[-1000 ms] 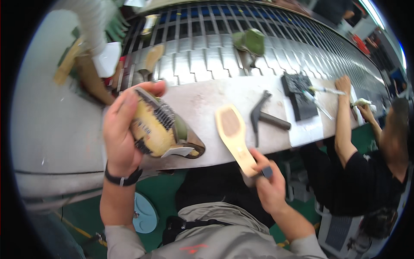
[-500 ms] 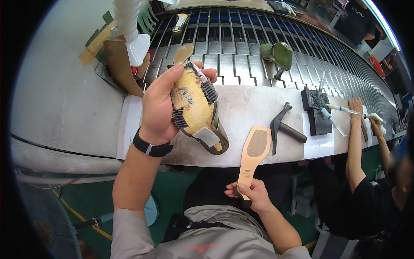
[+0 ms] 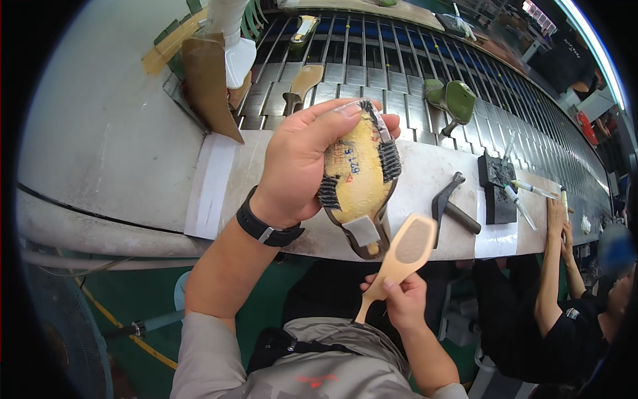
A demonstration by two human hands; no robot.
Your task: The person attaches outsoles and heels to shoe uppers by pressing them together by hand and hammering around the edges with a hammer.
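Tan on my remote feed, a sole [image 3: 401, 261] is pinched in the right hand [image 3: 403, 300], and just past it I see the left hand [image 3: 296, 159] clasping a yellow-bottomed shoe [image 3: 362, 183] (underside toward me) over the worktable [image 3: 419, 174], with a hammer [image 3: 463, 218] lying to the right and a green shoe [image 3: 460, 101] farther off on the conveyor [image 3: 373, 101]

We see a shoe [image 3: 361, 174] with a rough, matt underside [image 3: 362, 193] and bristly fibre tufts [image 3: 389, 161], a smooth sole [image 3: 399, 264], a dull metal hammer [image 3: 444, 201] and glossy metal conveyor slats [image 3: 395, 98].
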